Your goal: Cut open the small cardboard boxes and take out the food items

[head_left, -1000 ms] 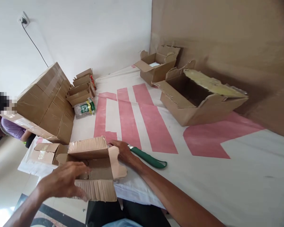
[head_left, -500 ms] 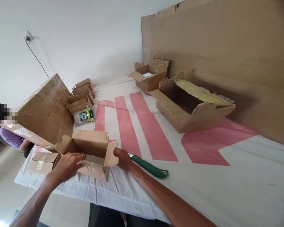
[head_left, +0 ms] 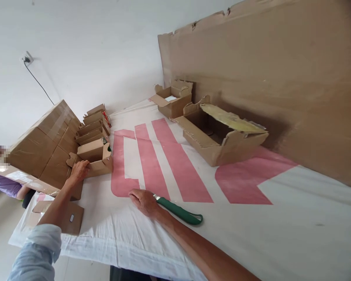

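Note:
At the left of the table, the fingers of my left hand (head_left: 80, 170) are closed over the near wall of a small open cardboard box (head_left: 98, 168). That box stands against a large taped carton, in line with other small boxes. My right hand (head_left: 142, 201) is apart from the box, resting on the cloth with its fingers curled in and nothing visible in them. Just right of it lies a green-handled tool (head_left: 179, 210); its metal end runs behind my hand, so its kind cannot be made out.
Several small boxes (head_left: 92, 127) line the large carton (head_left: 43, 152). A closed box (head_left: 73, 218) sits at the front left. Two open boxes, one larger (head_left: 216, 144) and one smaller (head_left: 175, 105), stand by a cardboard panel (head_left: 251, 58). A person in a purple sleeve (head_left: 6, 185) is beyond the carton.
My left hand has moved the small box away from me, to the end of the row, covering the plastic packet there. My right hand has let go of its flap. The view has shifted slightly.

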Tool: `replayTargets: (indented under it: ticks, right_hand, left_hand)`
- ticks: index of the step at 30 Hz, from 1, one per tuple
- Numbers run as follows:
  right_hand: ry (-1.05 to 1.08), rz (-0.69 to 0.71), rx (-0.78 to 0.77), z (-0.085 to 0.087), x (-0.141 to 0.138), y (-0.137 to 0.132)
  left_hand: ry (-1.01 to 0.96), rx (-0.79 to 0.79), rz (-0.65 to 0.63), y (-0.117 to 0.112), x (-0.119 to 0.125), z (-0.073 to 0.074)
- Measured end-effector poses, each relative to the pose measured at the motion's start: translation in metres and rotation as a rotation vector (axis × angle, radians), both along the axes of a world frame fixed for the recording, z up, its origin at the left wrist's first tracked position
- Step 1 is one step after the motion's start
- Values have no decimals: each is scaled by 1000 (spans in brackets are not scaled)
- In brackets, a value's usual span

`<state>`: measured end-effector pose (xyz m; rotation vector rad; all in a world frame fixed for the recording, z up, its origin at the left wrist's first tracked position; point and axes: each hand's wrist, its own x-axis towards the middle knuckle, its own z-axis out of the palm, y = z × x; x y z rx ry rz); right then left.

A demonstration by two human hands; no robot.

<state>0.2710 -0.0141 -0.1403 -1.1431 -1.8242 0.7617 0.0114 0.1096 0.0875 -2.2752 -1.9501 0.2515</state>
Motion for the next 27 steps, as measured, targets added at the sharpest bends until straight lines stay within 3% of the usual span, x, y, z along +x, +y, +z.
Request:
replayTargets:
  ticks: [4,10,14,20,27]
  right_hand:
    - [-2,-4,-2,2,0,0]
    - [4,-14,-13,3,-2,2]
    - [3,-23,-16,5,-3,2]
    - [4,-24,-5,13,1,0]
    - [7,-23,-20,16,3,-1]
  left_hand:
    - [4,85,57,-1,4,-9]
    - [-81,241,153,-35,15,-14]
    - [-197,148,287,-43,19,-40]
    - [-434,5,367,-22,24,-87]
    - [-567,-61,318,18,26,-109]
